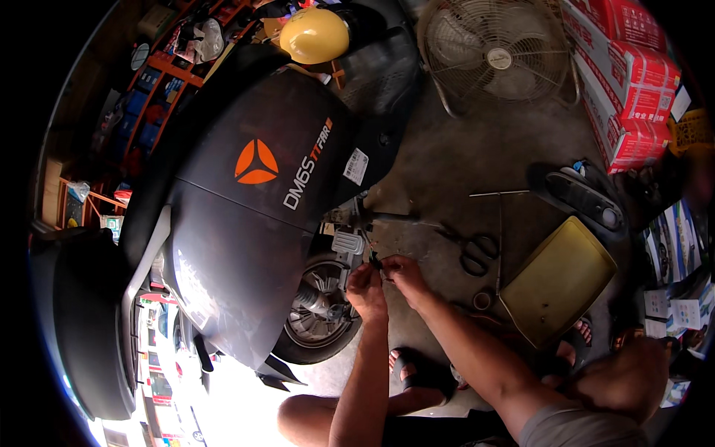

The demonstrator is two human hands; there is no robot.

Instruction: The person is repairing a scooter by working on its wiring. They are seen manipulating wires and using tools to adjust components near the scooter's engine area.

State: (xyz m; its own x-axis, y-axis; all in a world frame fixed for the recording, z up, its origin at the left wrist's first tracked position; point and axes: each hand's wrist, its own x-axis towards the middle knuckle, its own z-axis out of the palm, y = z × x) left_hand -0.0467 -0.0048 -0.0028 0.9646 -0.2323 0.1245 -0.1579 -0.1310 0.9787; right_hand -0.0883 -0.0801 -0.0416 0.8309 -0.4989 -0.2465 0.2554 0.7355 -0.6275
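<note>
Far left: shelving [153, 82] with orange rails, packed with blue and dark boxes, too small for us to sort. In front of it lies our dark grey scooter body [246, 216], tipped on its side. It bears an orange three-lobed emblem [256, 162], a strip of white and orange lettering beside that, and a small white rectangular sticker [356, 166] near its right edge. A yellow helmet [313, 34] sits above the scooter.

Below the sticker, the wheel [320, 313] and a grey ribbed part [348, 242]. Our left hand [366, 288] and right hand [403, 273] meet just right of that part, fingertips pinched together on a small dark piece [376, 261]; both grips clenched around it, though what it is we cannot tell.

On the concrete floor [462, 156] to the right: black-handled scissors [473, 249], a thin metal rod [497, 194], a tape roll [482, 300], then a yellow tray [558, 279]. A floor fan [497, 56] stands at top. Far right, stacked red-and-white cartons [629, 82] along the edge.
</note>
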